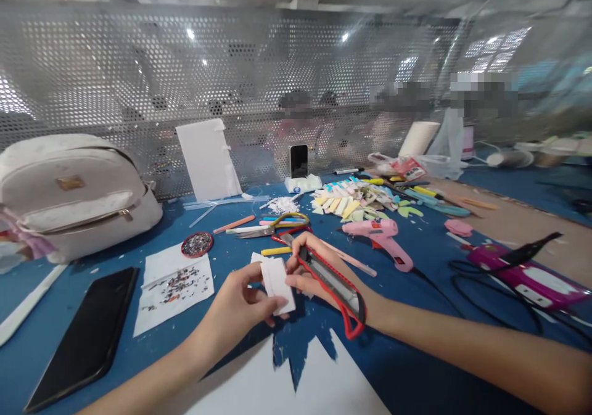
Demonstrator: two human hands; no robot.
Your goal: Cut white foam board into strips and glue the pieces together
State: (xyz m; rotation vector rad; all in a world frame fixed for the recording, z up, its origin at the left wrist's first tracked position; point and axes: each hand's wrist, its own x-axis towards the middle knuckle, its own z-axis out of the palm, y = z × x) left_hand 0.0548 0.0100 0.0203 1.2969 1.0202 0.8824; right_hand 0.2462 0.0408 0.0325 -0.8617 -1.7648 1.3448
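Note:
My left hand pinches a small white foam piece above the blue table. My right hand grips a red and grey utility knife, its tip close to the foam piece's upper right edge and its handle lying back along my wrist. Both hands are closed on what they hold. Just below them lies a larger white foam sheet with a jagged cut edge.
A black phone and a paper with small beads lie at the left, near a white backpack. A pink glue gun, scissors, coloured foam scraps and black cables lie beyond. A perforated metal screen backs the table.

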